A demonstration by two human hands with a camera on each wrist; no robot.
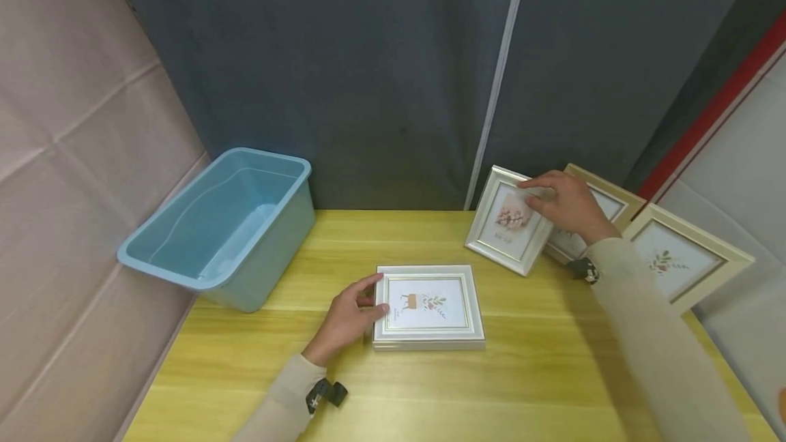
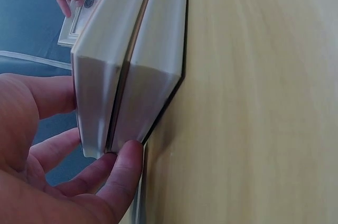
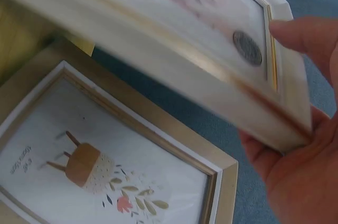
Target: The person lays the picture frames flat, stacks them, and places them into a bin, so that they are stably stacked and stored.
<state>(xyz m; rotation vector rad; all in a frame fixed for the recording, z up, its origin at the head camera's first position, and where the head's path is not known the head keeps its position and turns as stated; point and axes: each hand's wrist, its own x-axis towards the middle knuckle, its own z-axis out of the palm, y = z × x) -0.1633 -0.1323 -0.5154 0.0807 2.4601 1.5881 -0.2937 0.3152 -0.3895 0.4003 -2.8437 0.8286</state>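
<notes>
Two silver-white picture frames (image 1: 424, 305) lie stacked flat on the wooden table; the top one shows a brown chair with flowers. At their left side is my left hand (image 1: 350, 316), its thumb over the upper edge and its other fingertips against the side near the corner (image 2: 97, 102). My right hand (image 1: 574, 207) grips the top right of a white picture frame (image 1: 510, 224) with a pink blossom print, thumb on its face (image 3: 306, 36) and fingers behind. This frame leans back, tilted. Behind it a gold-edged frame (image 1: 614, 207) is partly hidden by the hand.
A light-coloured frame (image 1: 681, 258) with a flower print leans at the right edge of the table. A blue plastic bin (image 1: 270, 237) stands at the back left. A dark curtain (image 1: 368, 87) hangs behind the table (image 1: 540, 387), and a pinkish cloth wall (image 1: 74, 155) borders the left.
</notes>
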